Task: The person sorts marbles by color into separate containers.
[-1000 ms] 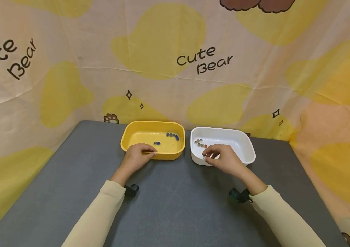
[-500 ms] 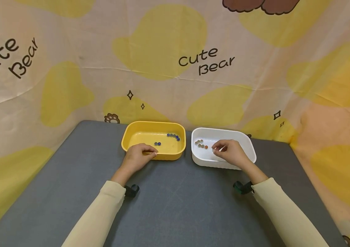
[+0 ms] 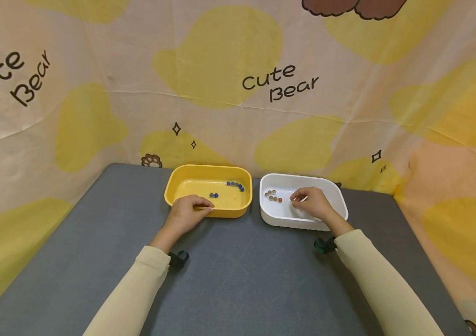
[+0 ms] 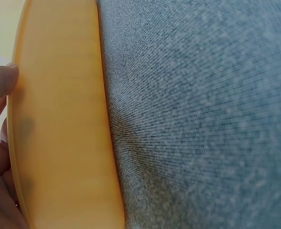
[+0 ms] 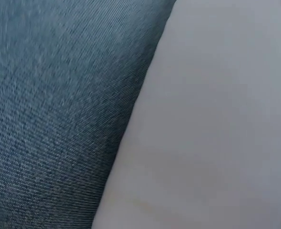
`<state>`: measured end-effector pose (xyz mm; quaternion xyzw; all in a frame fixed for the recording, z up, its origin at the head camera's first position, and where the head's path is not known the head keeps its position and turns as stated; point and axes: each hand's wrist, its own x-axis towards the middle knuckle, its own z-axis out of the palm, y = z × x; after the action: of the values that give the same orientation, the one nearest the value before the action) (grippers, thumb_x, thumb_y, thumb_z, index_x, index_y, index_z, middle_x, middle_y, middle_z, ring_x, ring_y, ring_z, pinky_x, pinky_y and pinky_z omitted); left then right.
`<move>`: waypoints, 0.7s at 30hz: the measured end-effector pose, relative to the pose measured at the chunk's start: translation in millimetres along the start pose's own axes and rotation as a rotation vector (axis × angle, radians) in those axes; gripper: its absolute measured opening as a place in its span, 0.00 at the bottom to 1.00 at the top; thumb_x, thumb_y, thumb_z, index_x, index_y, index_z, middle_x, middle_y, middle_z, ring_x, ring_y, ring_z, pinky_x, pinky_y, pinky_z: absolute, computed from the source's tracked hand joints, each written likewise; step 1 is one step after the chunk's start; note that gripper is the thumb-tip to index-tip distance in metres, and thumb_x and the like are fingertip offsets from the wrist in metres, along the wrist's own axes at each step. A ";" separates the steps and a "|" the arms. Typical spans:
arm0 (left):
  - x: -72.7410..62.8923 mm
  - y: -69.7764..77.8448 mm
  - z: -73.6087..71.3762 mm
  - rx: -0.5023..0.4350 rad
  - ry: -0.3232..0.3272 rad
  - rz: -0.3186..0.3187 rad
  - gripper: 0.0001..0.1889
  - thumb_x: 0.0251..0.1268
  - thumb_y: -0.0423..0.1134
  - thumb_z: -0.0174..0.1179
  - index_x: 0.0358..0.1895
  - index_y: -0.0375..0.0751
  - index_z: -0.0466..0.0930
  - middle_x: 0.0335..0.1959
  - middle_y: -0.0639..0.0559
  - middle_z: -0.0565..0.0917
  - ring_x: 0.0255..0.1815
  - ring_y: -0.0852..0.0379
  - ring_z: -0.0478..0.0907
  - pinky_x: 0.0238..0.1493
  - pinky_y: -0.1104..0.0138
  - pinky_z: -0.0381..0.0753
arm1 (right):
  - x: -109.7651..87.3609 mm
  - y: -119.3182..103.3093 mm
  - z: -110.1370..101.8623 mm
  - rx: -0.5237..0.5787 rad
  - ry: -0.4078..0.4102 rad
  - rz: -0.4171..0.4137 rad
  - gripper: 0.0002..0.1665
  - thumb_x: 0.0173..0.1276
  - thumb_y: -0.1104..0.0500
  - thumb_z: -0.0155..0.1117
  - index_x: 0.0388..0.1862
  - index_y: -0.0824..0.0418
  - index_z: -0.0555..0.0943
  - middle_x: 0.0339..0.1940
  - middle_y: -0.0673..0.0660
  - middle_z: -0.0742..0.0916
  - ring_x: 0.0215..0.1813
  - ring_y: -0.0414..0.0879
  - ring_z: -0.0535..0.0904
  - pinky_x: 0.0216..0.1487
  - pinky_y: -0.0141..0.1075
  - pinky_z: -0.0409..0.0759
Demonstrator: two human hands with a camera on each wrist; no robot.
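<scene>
My left hand (image 3: 186, 215) grips the near rim of a yellow tub (image 3: 238, 212). In the left wrist view the thumb (image 4: 5, 81) lies at the rim, and the other fingers show as shadows behind the tub's wall (image 4: 64, 114). My right hand (image 3: 314, 204) is over the inside of a white tub (image 3: 297, 223). Thumb and forefinger pinch what looks like a small pale marble (image 3: 292, 200), mostly hidden by the fingertips. The right wrist view shows the white tub's outer wall (image 5: 202, 119) but no hand.
Several blue and greyish marbles (image 3: 240, 186) lie in the yellow tub, with two more marbles (image 3: 214, 195) nearer its front. Several pale marbles (image 3: 273, 198) and an orange marble (image 3: 280, 200) sit at the white tub's left. Both tubs stand on a grey table (image 3: 238, 275) before a printed cloth (image 3: 221, 70).
My right hand has moved from the white tub's near rim inward and right, over its floor, with the pale marble at its fingertips. The left hand stays on the yellow rim.
</scene>
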<state>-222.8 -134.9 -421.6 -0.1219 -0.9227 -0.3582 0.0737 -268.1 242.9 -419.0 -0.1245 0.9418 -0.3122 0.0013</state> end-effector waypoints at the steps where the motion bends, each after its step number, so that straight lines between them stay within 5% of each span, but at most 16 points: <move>1: 0.0 0.1 -0.1 0.000 -0.001 -0.001 0.06 0.56 0.44 0.69 0.36 0.51 0.89 0.38 0.54 0.88 0.45 0.54 0.82 0.53 0.56 0.77 | 1.4 1.7 0.6 -0.005 -0.004 -0.001 0.07 0.59 0.63 0.67 0.36 0.62 0.87 0.28 0.55 0.87 0.34 0.45 0.79 0.37 0.35 0.72; 21: -0.7 -0.5 0.7 0.002 -0.001 -0.005 0.06 0.57 0.45 0.69 0.36 0.52 0.89 0.39 0.54 0.88 0.46 0.54 0.82 0.53 0.56 0.77 | 15.1 17.1 8.8 -0.041 -0.076 0.104 0.08 0.57 0.64 0.65 0.36 0.64 0.86 0.29 0.55 0.85 0.34 0.45 0.75 0.37 0.33 0.70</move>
<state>-222.3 -134.9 -422.6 -0.1198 -0.9235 -0.3572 0.0724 -286.1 247.4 -435.0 -0.0870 0.9524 -0.2876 0.0509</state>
